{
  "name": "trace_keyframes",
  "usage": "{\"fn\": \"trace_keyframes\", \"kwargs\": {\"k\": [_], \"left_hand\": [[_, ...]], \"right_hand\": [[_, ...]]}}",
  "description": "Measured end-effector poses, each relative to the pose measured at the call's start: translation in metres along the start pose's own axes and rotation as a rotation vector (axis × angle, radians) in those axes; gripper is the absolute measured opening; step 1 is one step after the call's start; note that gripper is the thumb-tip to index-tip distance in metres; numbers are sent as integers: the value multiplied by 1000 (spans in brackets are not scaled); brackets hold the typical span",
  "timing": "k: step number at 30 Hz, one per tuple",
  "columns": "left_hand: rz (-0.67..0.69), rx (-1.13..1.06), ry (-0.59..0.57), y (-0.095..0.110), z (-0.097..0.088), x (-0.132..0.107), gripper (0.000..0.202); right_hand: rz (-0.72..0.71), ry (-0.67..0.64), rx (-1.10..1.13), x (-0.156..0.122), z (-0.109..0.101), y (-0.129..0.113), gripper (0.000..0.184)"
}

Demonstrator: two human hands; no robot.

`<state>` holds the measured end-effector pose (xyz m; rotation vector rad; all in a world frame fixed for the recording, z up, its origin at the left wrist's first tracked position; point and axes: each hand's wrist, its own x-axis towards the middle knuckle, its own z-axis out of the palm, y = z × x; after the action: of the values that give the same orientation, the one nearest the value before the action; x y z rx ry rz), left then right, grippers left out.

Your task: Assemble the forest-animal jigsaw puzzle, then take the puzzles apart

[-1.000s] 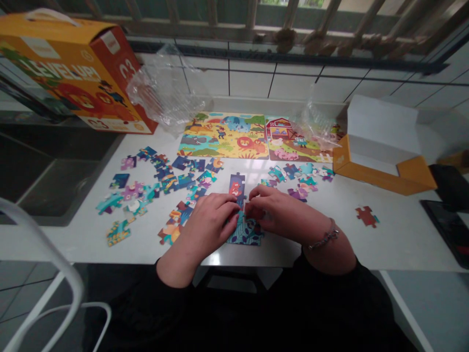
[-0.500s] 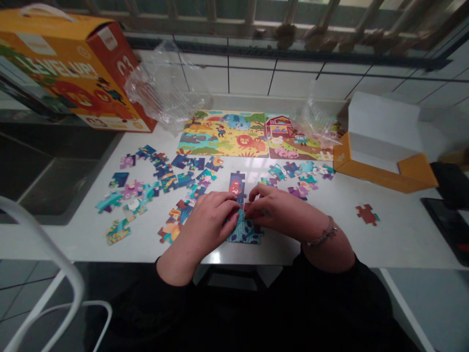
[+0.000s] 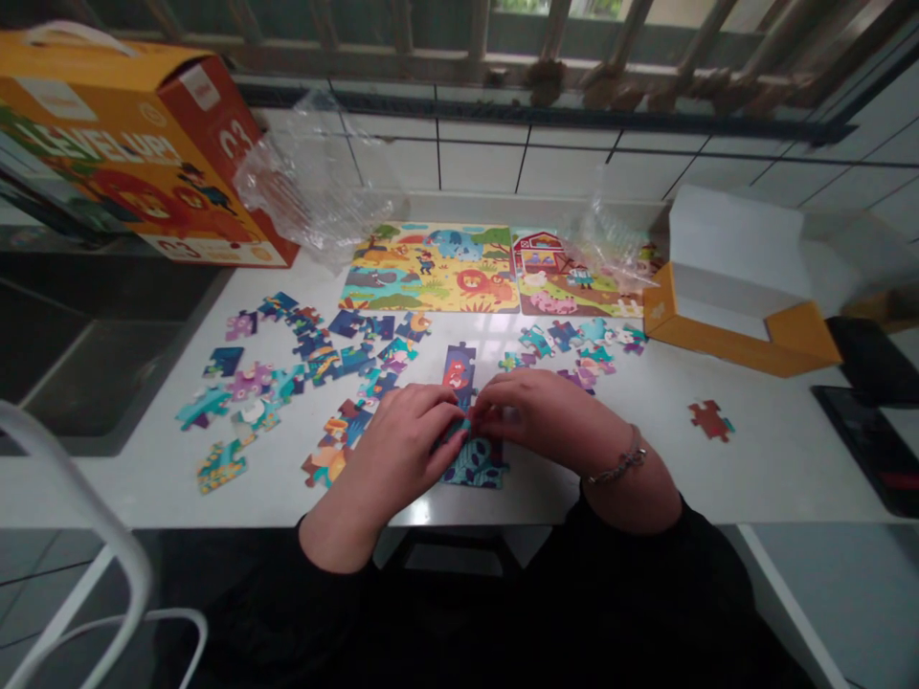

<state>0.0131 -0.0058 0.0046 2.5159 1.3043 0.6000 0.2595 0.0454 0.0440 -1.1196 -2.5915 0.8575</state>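
A joined strip of jigsaw puzzle pieces (image 3: pixel 474 469) lies before me, teal with dark leaves at its near end. At its far end is a dark blue piece with a red figure (image 3: pixel 458 371). Over the strip's middle, my left hand (image 3: pixel 409 435) and my right hand (image 3: pixel 527 411) meet with fingers pinched together. A small teal puzzle piece is partly seen between their fingertips; the fingers hide most of it. Loose puzzle pieces (image 3: pixel 334 431) lie beside my left hand, and more pieces (image 3: pixel 589 354) lie beyond my right hand.
Two picture boards (image 3: pixel 431 268) lie at the back, with clear plastic wrap (image 3: pixel 316 182) nearby. An orange puzzle box (image 3: pixel 144 163) stands back left beside the sink (image 3: pixel 129 373). An open orange carton (image 3: pixel 739 330), a single reddish piece (image 3: pixel 711 420) and a phone (image 3: pixel 868 450) are on the right.
My right hand has shifted slightly left, and its fingertips now come together with those of my left hand over the strip. The view has tilted a little.
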Motion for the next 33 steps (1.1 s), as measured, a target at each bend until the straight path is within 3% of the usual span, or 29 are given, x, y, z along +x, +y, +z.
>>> {"fn": "trace_keyframes", "kwargs": {"k": [5, 8, 16, 23, 33], "left_hand": [[145, -143, -61, 2, -4, -2, 32], [172, -186, -117, 2, -4, -1, 47], [127, -182, -117, 1, 2, -3, 58], [125, -172, -114, 2, 2, -4, 56], [166, -98, -61, 8, 1, -10, 45]], "right_hand": [[287, 396, -218, -23, -23, 33, 12], [392, 497, -288, -31, -29, 51, 13], [154, 366, -251, -15, -5, 61, 22], [229, 259, -269, -15, -4, 64, 22], [279, 266, -227, -18, -9, 61, 24]]}}
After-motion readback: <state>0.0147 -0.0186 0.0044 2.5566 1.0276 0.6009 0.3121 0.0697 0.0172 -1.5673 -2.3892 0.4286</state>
